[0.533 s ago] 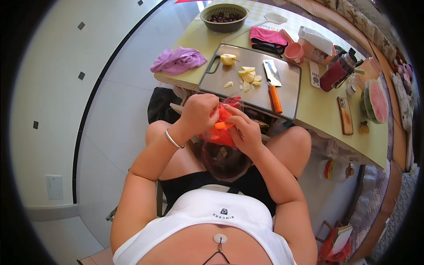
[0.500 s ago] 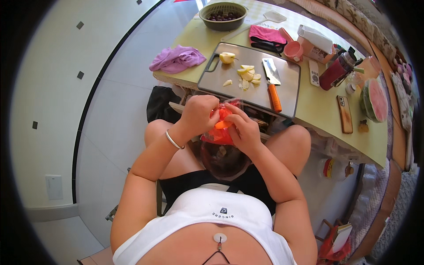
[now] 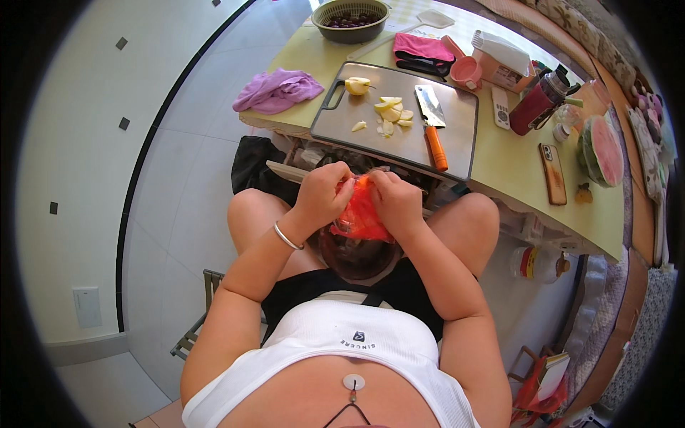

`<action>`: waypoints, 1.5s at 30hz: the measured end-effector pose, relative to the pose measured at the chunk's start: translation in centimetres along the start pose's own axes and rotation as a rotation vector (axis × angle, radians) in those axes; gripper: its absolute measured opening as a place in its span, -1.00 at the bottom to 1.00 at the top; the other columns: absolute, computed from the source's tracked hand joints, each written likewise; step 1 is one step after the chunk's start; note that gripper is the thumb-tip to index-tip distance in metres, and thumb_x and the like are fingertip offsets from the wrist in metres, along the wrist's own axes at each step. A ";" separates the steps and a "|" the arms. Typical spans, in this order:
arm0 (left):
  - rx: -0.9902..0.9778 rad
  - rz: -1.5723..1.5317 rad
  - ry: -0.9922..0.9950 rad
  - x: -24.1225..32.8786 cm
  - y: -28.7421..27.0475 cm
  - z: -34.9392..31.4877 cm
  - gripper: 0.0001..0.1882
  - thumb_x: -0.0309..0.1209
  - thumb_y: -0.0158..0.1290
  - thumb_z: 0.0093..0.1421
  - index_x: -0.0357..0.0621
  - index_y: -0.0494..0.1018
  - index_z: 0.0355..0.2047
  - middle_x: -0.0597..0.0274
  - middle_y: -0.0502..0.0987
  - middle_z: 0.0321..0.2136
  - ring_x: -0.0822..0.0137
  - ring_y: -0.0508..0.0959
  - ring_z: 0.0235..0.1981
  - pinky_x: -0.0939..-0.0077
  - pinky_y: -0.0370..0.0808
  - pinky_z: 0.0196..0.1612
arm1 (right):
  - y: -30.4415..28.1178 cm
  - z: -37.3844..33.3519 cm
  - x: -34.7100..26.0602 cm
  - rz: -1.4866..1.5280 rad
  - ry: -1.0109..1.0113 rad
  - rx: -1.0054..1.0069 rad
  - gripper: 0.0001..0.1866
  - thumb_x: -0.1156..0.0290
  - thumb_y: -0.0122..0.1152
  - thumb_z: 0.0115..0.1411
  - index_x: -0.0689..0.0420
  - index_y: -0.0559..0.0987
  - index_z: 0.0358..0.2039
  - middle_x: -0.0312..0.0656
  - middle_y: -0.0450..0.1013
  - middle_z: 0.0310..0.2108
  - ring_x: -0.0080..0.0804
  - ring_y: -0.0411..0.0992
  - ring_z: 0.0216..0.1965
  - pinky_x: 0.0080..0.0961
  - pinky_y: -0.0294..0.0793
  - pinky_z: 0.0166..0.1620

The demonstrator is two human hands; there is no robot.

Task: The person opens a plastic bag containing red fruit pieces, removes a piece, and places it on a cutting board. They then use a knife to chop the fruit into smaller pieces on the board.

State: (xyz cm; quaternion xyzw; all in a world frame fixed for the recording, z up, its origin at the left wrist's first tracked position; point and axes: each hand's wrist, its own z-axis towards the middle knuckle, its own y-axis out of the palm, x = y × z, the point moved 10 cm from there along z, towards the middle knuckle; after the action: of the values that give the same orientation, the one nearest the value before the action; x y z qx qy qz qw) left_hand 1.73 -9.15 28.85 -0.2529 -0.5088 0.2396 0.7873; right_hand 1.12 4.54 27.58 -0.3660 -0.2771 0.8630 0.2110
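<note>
Between my knees, I hold a red plastic bag (image 3: 360,214) by its upper edge. My left hand (image 3: 325,191) pinches its left side, and my right hand (image 3: 397,201) grips its right side. Something orange shows through near the right fingers; I cannot tell what it is. Under the bag sits a dark, see-through round bowl (image 3: 357,258). Just beyond my hands, a cutting board (image 3: 357,132) lies on the table, bearing cut pale fruit pieces (image 3: 391,114), a half fruit (image 3: 357,87) and a cleaver (image 3: 432,121) with an orange handle.
An open drawer (image 3: 287,172) sticks out below the board. On the table are a purple cloth (image 3: 277,93), a colander of dark fruit (image 3: 349,28), a pink mug (image 3: 466,71), a thermos (image 3: 536,107), a phone (image 3: 553,175) and a cut watermelon (image 3: 603,151). A bottle (image 3: 539,264) stands under the table.
My right hand has shifted, its fingers now curled around the bag's top edge. The orange piece by its fingers is now mostly covered. The red bag is spread wider, and the view has tilted slightly.
</note>
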 end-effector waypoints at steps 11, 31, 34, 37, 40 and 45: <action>0.063 0.145 0.105 1.2 0.4 -0.9 -0.93 -0.52 0.14 0.12 -0.23 0.49 -0.38 0.04 0.54 -0.47 -0.01 0.55 -0.41 0.20 0.47 -0.31 | 1.8 -0.6 -1.1 -0.158 -0.048 -0.187 -0.83 0.40 0.24 0.03 0.10 0.58 -0.32 -0.18 0.49 -0.35 -0.24 0.56 -0.45 -0.33 0.54 -0.43; 0.111 0.167 0.294 1.9 1.6 -2.5 -0.86 -0.51 0.18 0.09 -0.18 0.46 -0.33 0.07 0.59 -0.33 -0.03 0.57 -0.26 0.07 0.48 0.01 | 4.7 -2.2 0.4 -0.148 0.019 -0.423 -0.84 0.40 0.20 0.03 0.12 0.62 -0.36 -0.11 0.52 -0.24 -0.12 0.57 -0.32 -0.23 0.56 -0.29; 0.139 0.073 0.228 1.1 0.9 -2.3 -0.64 -0.50 0.23 0.07 -0.21 0.45 -0.10 0.02 0.58 -0.14 -0.05 0.56 -0.10 0.08 0.44 0.13 | 4.9 -2.7 1.0 -0.145 0.060 -0.458 -0.84 0.42 0.16 0.09 0.11 0.63 -0.32 -0.10 0.55 -0.21 -0.10 0.60 -0.33 -0.21 0.57 -0.29; 0.154 -0.229 -0.158 -4.8 1.4 -4.1 -0.23 -0.47 0.30 0.09 -0.24 0.23 0.29 0.07 0.46 0.15 0.14 0.50 0.15 0.19 0.38 0.26 | 4.0 -2.1 1.3 -0.144 0.150 -0.391 -0.84 0.44 0.13 0.12 0.10 0.64 -0.30 -0.08 0.56 -0.22 -0.08 0.60 -0.33 -0.18 0.58 -0.29; -0.019 -1.159 -0.639 -8.7 6.5 -6.4 -0.24 -0.50 0.33 0.08 -0.27 0.23 0.26 0.09 0.52 0.04 0.19 0.58 0.03 0.26 0.48 0.17 | 3.3 -1.6 2.0 -0.090 0.213 -0.282 -0.84 0.43 0.13 0.13 0.10 0.63 -0.29 -0.07 0.57 -0.28 -0.06 0.59 -0.33 -0.15 0.58 -0.30; -0.182 -1.307 -0.699 -8.5 8.2 -7.8 -0.36 -0.58 0.30 0.06 -0.32 0.37 0.17 0.17 0.58 -0.03 0.33 0.61 -0.05 0.38 0.59 0.04 | 3.9 -1.7 1.0 -0.067 0.158 -0.390 -0.81 0.36 0.17 0.09 0.13 0.58 -0.29 -0.06 0.57 -0.35 -0.02 0.57 -0.34 -0.12 0.56 -0.29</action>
State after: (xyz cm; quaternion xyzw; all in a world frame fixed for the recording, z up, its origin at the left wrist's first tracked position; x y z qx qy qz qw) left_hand 4.77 -9.56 15.07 0.1278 -0.7940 -0.2537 0.5375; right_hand 1.08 2.73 23.64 -0.4571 -0.4332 0.7542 0.1857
